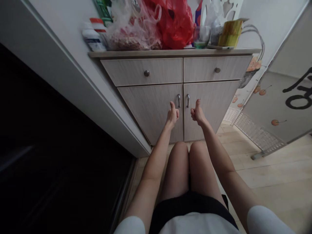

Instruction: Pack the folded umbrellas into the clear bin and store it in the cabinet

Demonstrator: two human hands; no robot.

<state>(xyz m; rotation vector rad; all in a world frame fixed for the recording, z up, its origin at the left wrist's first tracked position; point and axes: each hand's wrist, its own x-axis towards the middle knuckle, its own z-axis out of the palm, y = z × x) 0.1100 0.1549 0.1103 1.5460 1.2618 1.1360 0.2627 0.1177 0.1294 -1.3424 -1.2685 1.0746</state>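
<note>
Both my arms reach forward over my knees toward a pale wood cabinet (pixel 151 110). My left hand (pixel 173 114) is a closed fist with the thumb up, just below the left door's metal handle (pixel 179 100). My right hand (pixel 197 113) is also fisted with the thumb raised, right of the right door's handle (pixel 188 100). Neither hand holds anything or touches the handles. Both cabinet doors are closed. Above them sit two closed drawers with round knobs (pixel 146 73).
On the cabinet top stand a white bottle (pixel 92 37), a clear bag (pixel 131 29), a red plastic bag (pixel 175 22), a glass (pixel 201 36) and a yellow container (pixel 230 32). A dark doorway lies left, a printed panel (pixel 280 97) leans right, on light wood floor.
</note>
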